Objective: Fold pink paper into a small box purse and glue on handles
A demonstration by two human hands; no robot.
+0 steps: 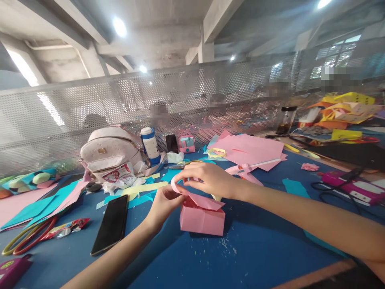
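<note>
A small pink paper box (pixel 202 220) stands on the blue table, with a pink paper flap (pixel 207 200) slanting up over its top. A narrow pink paper strip (pixel 173 185) curls up at the box's far left side. My left hand (pixel 162 206) pinches the strip low down, thumb towards the box. From above, my right hand (pixel 207 178) reaches across the box, its fingers bent down onto the strip's upper part. The right fingertips are partly hidden. Just behind my right wrist lies a pink glue gun (pixel 245 172).
Left of the box lie a black phone (pixel 110 224) and yellow and blue paper scraps (pixel 141 188). A backpack (pixel 112 150) and a bottle (pixel 150 145) stand behind. Pink sheets (pixel 252 147) lie at the back; a magenta power strip (pixel 351 186) is at right.
</note>
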